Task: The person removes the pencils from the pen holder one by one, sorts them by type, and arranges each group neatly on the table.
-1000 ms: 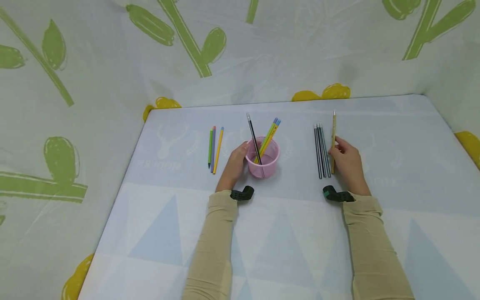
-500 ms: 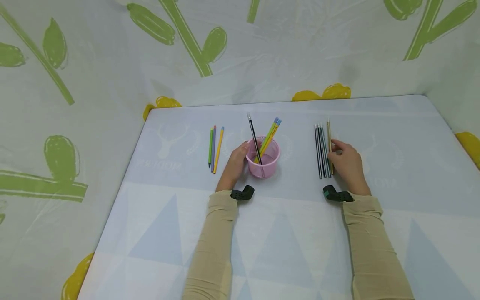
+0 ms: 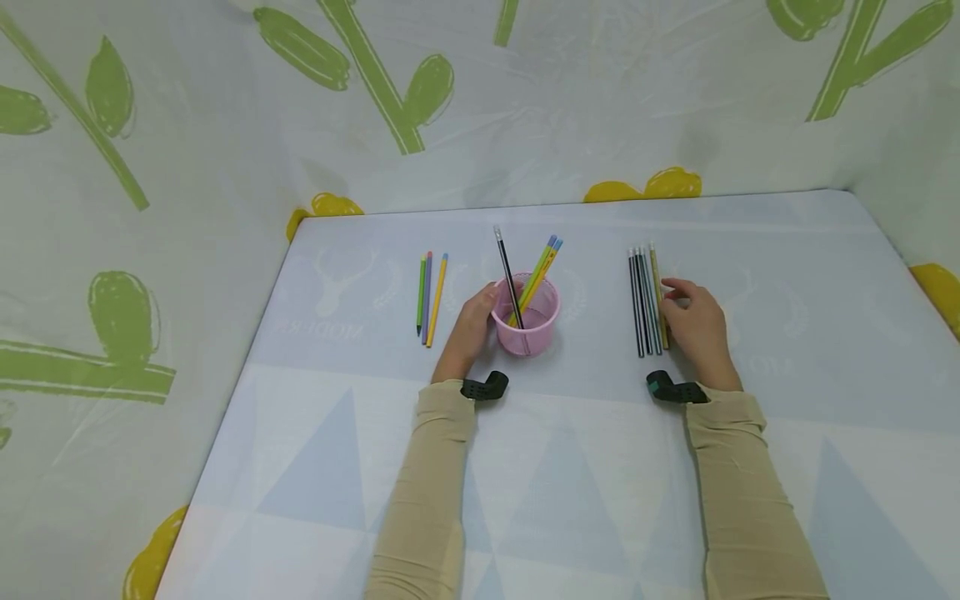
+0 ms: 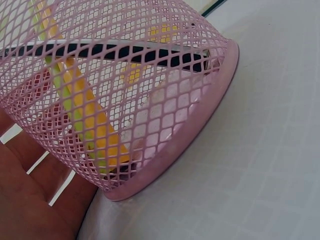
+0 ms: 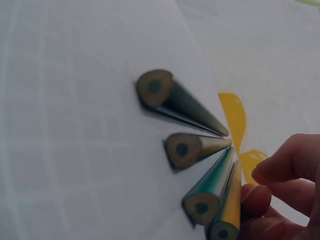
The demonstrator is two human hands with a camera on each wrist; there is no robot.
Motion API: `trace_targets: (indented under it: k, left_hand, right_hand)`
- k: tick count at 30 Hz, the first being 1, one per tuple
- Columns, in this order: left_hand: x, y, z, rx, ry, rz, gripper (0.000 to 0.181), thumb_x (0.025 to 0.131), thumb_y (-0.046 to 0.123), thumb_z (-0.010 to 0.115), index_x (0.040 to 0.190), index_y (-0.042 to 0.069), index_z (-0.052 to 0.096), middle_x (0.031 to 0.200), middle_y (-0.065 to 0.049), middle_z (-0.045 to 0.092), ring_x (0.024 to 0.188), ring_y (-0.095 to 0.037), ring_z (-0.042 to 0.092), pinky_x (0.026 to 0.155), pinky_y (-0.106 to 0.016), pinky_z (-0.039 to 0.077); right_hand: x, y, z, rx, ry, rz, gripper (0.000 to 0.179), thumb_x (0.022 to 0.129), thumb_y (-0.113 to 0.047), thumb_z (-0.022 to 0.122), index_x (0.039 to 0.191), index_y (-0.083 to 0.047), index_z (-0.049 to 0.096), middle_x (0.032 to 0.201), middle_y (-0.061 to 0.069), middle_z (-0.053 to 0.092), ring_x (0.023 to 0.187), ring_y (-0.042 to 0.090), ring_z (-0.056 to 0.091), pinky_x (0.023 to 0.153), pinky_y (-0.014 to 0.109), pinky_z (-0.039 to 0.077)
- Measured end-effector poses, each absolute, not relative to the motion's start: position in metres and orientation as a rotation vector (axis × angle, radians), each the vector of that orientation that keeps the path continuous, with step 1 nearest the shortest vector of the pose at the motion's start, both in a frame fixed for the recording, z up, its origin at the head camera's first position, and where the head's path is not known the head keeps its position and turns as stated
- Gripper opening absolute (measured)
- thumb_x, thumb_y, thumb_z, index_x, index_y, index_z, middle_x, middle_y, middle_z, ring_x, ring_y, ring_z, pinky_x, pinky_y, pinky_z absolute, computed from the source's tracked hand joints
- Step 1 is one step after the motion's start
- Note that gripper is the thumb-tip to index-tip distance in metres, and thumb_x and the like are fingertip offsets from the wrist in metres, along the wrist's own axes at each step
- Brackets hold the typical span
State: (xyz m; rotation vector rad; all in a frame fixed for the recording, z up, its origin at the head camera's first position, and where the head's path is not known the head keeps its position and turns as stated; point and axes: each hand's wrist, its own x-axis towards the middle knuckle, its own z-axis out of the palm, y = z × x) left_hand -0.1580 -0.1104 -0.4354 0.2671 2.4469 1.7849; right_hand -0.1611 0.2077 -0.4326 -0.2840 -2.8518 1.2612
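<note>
My left hand (image 3: 470, 323) holds the left side of a pink mesh pencil cup (image 3: 527, 342); in the left wrist view its fingers (image 4: 50, 175) reach round the mesh. A black pencil (image 3: 508, 267) and two yellow and lime pencils (image 4: 95, 122) lean inside the cup. On the right, my right hand (image 3: 696, 323) rests beside a gold pencil (image 3: 655, 271), the thumb right at its side and the index finger raised off it. That pencil lies at the right end of a row with a green pencil (image 5: 209, 187) and black pencils (image 3: 634, 304), their flat unsharpened ends facing me.
Left of the cup lie a green pencil (image 3: 421, 296), a purple pencil (image 3: 427, 300) and an orange-yellow pencil (image 3: 437, 300). The pale patterned table (image 3: 562, 500) ends at a back edge against a leaf-printed wall covering (image 3: 540, 108).
The gold pencil has moved left and down, from my right hand's pinch to lying against the row. My right fingers have parted from it. The left hand and cup have stayed still.
</note>
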Motion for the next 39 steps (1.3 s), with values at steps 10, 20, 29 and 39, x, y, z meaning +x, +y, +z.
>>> trace_targets:
  k: [10, 20, 29, 39]
  left_hand:
    - [-0.156, -0.11, -0.433, 0.214, 2.434, 1.773, 0.063, 0.088, 0.059, 0.02, 0.133, 0.02, 0.044, 0.135, 0.006, 0.041, 0.127, -0.005, 0.029, 0.104, -0.031, 0.021]
    - [-0.158, -0.111, -0.434, 0.188, 2.442, 1.758, 0.068, 0.086, 0.064, 0.02, 0.134, 0.021, 0.042, 0.136, 0.007, 0.039, 0.127, -0.005, 0.028, 0.104, -0.03, 0.021]
    - [-0.159, -0.112, -0.437, 0.206, 2.458, 1.771, 0.065, 0.087, 0.061, 0.02, 0.13, 0.02, 0.046, 0.132, 0.007, 0.044, 0.124, -0.003, 0.032, 0.103, -0.029, 0.023]
    - [-0.159, -0.112, -0.436, 0.272, 2.4, 1.845, 0.06, 0.088, 0.06, 0.023, 0.125, 0.022, 0.05, 0.126, 0.011, 0.049, 0.12, -0.001, 0.036, 0.102, -0.03, 0.024]
  right_hand:
    - [-0.16, 0.203, -0.43, -0.367, -2.682, 1.48, 0.041, 0.091, -0.033, 0.036, 0.128, -0.019, 0.048, 0.107, 0.004, 0.05, 0.076, 0.016, 0.048, 0.057, 0.023, 0.04]
    - [-0.157, 0.188, -0.42, -0.188, -2.388, 1.905, 0.033, 0.093, -0.024, 0.044, 0.122, -0.011, 0.052, 0.089, 0.01, 0.055, 0.054, 0.014, 0.043, 0.045, 0.021, 0.039]
    - [-0.162, 0.175, -0.432, 0.057, -2.346, 1.993, 0.038, 0.091, -0.032, 0.048, 0.125, -0.015, 0.05, 0.095, 0.01, 0.062, 0.064, 0.02, 0.057, 0.054, 0.023, 0.048]
    - [-0.156, 0.155, -0.428, 0.229, -2.268, 2.11, 0.04, 0.089, -0.03, 0.053, 0.125, -0.011, 0.049, 0.105, 0.017, 0.057, 0.086, 0.022, 0.06, 0.07, 0.025, 0.05]
